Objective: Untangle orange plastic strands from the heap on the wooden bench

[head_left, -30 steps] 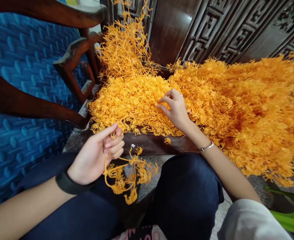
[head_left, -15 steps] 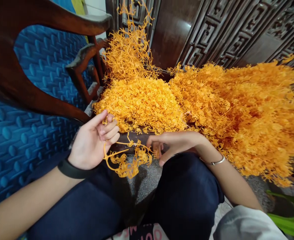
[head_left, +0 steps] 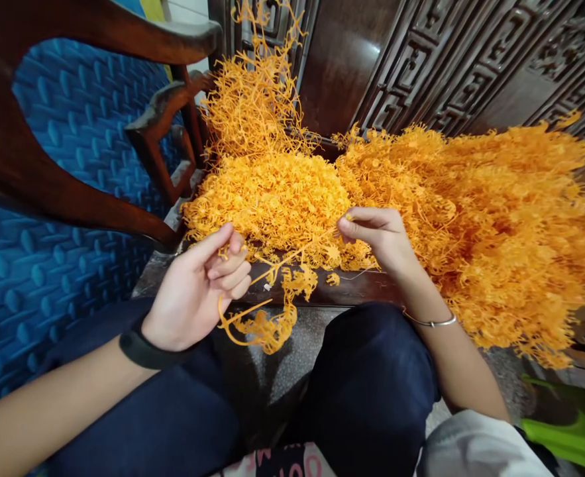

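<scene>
My left hand [head_left: 205, 288], a dark band on its wrist, is closed around the stem of an orange plastic sprue [head_left: 272, 324]. The sprue's thin branches and small star-shaped pieces hang to the right of my fingers, over the dark wooden edge. My right hand [head_left: 372, 232] is closed in a pinch at the front of a pile of loose orange pieces [head_left: 277, 192]. A small orange piece shows at its fingertips. Below that hand, a few single orange pieces [head_left: 332, 279] appear near the wooden edge.
A large heap of orange plastic sprues [head_left: 495, 232] spreads to the right. Bare tangled sprue stems [head_left: 257, 99] stand at the back left. A wooden chair [head_left: 158, 132] and blue textured mat [head_left: 28, 278] are left. Carved dark wood [head_left: 352, 53] rises behind; a green plastic item [head_left: 565, 430] is lower right.
My right hand has moved up and right, away from the sprue, to the front of the pile. My left hand has shifted slightly right, still holding the sprue.
</scene>
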Action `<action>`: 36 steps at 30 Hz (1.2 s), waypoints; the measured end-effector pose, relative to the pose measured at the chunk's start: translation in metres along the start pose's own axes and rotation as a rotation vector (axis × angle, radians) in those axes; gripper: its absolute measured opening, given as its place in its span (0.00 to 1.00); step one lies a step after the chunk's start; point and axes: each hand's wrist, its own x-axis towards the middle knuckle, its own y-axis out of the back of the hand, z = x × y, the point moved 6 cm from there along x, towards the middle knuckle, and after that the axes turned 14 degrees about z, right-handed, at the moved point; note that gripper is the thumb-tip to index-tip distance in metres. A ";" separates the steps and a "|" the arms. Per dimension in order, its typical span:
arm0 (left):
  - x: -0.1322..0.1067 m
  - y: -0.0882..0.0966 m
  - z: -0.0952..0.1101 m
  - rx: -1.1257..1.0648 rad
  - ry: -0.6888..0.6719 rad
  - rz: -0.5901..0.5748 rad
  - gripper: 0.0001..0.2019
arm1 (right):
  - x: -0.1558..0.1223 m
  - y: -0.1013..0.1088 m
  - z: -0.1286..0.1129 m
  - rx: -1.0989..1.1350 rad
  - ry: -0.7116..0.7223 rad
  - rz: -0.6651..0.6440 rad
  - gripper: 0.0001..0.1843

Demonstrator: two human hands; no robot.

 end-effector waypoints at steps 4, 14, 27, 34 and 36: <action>-0.009 -0.013 0.003 0.029 -0.076 -0.002 0.21 | -0.002 0.003 -0.009 -0.044 0.018 0.211 0.12; -0.024 0.004 -0.029 0.127 0.056 0.010 0.16 | 0.043 0.060 0.039 -0.059 0.028 0.656 0.13; -0.012 0.004 -0.028 0.127 0.026 0.025 0.15 | 0.034 -0.026 0.030 -0.676 0.647 0.089 0.06; -0.030 -0.001 -0.031 0.440 -0.167 -0.178 0.16 | 0.028 -0.025 0.015 -0.404 0.575 0.112 0.12; -0.048 -0.010 -0.035 0.653 -0.336 -0.359 0.14 | 0.022 -0.026 0.006 -0.273 0.503 0.084 0.11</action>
